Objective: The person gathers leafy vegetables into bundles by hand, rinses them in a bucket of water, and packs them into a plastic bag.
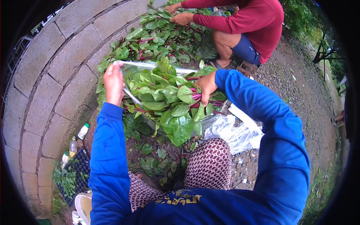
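My right hand (207,87) is closed around the purple-red stems of a bunch of leafy greens (165,95), their broad green leaves pointing left. My left hand (114,83) pinches the rim of a clear plastic bag (140,65), holding its mouth spread on the left. The leaves lie at the bag's opening and hide much of it; how far they are inside I cannot tell. Beyond the bag spreads a large heap of the same greens (157,37) on the ground.
A co-worker in a red top (243,18) squats at the far right, both hands on the heap. Crumpled clear plastic bags (236,133) lie by my right knee. Left are a block wall (48,93), bottles (83,131), a black seedling tray (80,168) and a bucket (79,204).
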A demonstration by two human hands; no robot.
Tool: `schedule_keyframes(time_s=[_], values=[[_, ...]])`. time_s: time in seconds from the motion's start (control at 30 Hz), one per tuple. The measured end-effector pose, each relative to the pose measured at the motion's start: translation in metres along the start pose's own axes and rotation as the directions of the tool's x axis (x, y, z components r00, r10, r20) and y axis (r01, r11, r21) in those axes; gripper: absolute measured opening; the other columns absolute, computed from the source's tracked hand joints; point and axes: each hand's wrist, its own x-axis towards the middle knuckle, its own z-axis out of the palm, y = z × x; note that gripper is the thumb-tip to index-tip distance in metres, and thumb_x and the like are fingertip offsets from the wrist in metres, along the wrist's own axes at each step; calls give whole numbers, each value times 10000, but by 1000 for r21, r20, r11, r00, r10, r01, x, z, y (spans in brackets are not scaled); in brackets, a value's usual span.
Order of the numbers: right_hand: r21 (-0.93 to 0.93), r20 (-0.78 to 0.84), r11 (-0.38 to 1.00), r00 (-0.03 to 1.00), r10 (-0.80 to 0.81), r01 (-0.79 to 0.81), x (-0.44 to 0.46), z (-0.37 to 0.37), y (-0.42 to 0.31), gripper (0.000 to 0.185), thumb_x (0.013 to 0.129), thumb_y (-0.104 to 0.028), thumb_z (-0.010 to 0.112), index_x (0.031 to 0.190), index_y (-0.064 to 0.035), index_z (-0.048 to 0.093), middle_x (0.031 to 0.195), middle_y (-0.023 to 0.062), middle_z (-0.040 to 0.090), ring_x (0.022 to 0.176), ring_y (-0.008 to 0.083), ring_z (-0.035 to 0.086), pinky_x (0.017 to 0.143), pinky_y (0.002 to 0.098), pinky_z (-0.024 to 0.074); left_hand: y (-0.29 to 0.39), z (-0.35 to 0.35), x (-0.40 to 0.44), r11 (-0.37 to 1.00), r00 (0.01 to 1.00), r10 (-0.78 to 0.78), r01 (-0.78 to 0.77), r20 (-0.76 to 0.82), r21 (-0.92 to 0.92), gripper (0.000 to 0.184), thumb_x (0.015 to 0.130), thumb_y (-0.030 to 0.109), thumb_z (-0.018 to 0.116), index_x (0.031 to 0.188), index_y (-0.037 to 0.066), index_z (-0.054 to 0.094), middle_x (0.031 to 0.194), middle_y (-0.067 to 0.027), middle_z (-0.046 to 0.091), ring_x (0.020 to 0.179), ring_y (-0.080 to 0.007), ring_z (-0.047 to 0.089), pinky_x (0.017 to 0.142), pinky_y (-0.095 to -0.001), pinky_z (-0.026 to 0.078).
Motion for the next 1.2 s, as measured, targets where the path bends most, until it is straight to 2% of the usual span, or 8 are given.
schedule_keyframes(time_s=[0.13, 0.2, 0.33, 0.47, 0.57, 0.67, 0.8, 1.2], values=[[58, -180, 965, 953, -243, 257, 10, -29, 33, 556, 588, -151, 813, 1079, 0, 599, 965, 100, 655, 921, 185, 574, 836, 345, 450, 9, -5, -8, 970, 970, 193, -212, 151, 122, 283, 963, 307, 491, 960, 77, 656, 573, 93, 398, 471, -8, 271, 416, -202, 197], [69, -143, 997, 989, -26, 36, -15, -42, 9, 523, 582, -134, 799, 1048, 7, 609, 939, 98, 663, 871, 179, 595, 778, 346, 477, 14, -11, -10, 932, 949, 233, -280, 212, 229, 255, 960, 257, 500, 1003, 62, 658, 566, 56, 498, 464, -27, 402, 428, -200, 286], [-293, -222, 951, 975, 30, -96, -11, -28, -12, 491, 588, -214, 798, 993, 9, 633, 878, 123, 671, 797, 212, 618, 730, 342, 491, 99, 43, -72, 83, 521, 632, -782, 574, 618, 539, 766, 277, 696, 1254, 115, 535, 1178, -126, 598, 1138, -300, 543, 921, -432, 422], [-119, -94, 993, 995, -22, 10, 31, -31, 18, 622, 579, -284, 810, 1097, -4, 611, 1046, 171, 628, 969, 270, 577, 877, 339, 442, 42, 117, -133, 328, 517, 168, -833, 840, 447, 1221, 531, 469, 822, 1464, 97, 126, 1419, -219, 330, 1303, -413, 324, 1090, -519, 213], [-357, -513, 932, 847, -136, -67, -7, -11, -6, 652, 600, -295, 802, 1150, -40, 563, 1067, 178, 619, 999, 269, 577, 877, 349, 445, 4, 133, -90, 293, 623, 17, -751, 782, 592, 1296, 500, 420, 852, 1465, 116, 42, 1117, -230, 566, 984, -382, 583, 884, -465, 449], [-470, -874, 860, 242, -422, -198, -76, 17, -29, 434, 663, -162, 759, 1045, -29, 602, 965, 173, 649, 889, 254, 629, 803, 359, 485, 5, 132, -74, 324, 635, -121, -701, 763, 635, 1104, 528, 365, 828, 1411, 67, 237, 848, -189, 650, 775, -352, 639, 711, -414, 522], [56, -852, 997, 523, 22, 49, -103, 72, -23, 173, 703, -82, 700, 863, -28, 662, 752, 112, 656, 747, 275, 649, 715, 361, 518, 3, 139, -54, 308, 587, -209, -720, 782, 622, 725, 535, 390, 803, 1107, 31, 541, 914, -178, 650, 866, -345, 629, 792, -411, 501], [-619, -712, 784, 463, -528, -57, -38, 129, -24, 127, 675, -151, 593, 757, -97, 673, 1041, 14, 577, 1027, 187, 515, 871, 345, 416, -9, 137, -27, 320, 476, -238, -785, 847, 531, 740, 529, 392, 817, 1146, 66, 571, 1024, -149, 644, 980, -324, 597, 845, -406, 470]])
